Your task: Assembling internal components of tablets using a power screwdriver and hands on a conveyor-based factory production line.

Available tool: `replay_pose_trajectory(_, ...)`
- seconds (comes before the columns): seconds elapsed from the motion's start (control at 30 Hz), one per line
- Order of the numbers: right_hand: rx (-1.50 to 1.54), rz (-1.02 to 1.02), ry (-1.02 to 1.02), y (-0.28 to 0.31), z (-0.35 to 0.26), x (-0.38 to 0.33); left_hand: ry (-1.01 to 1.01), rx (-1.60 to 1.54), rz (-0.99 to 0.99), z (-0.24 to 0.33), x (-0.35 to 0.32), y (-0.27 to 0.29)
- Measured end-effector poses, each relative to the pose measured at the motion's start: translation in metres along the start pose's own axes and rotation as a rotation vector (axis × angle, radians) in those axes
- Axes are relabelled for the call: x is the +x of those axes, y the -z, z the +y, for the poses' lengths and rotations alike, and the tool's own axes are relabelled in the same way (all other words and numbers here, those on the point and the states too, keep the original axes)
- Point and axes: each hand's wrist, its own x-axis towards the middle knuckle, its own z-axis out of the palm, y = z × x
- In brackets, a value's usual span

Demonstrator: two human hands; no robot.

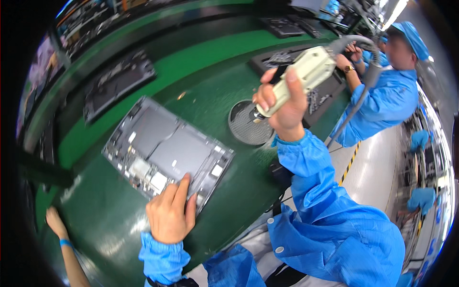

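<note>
An opened tablet-like device (167, 143) lies at a slant on the green bench, its dark inner shell and exposed circuit board facing up. My left hand (169, 213) rests on its near edge, index finger stretched over it and thumb apart, holding nothing that I can see. My right hand (287, 105) is wrapped round a cream-coloured electric screwdriver (313, 67), raised to the right of the device. The screwdriver's tip points down toward a round dark dish (248, 126) with a textured surface; whether the tip touches anything in it cannot be made out.
A grey cable (356, 107) runs from the screwdriver's back end. Another opened device (119, 86) lies on the far left. Behind the dish is a dark tray (330, 91) with parts. A co-worker in blue (382, 105) is at the right; another person's forearm (67, 248) reaches in lower left.
</note>
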Motion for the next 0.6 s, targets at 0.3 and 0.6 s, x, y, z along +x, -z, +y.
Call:
replay_pose_trajectory(0.3, -0.238, 0.093, -0.036, 0.026, 0.016, 0.007, 0.036, 0.026, -0.070, 0.000, 0.003, 0.000)
replay_pose_trajectory(0.6, -0.273, 0.113, 0.003, 0.022, 0.024, 0.008, 0.039, 0.004, -0.076, -0.003, 0.001, -0.001)
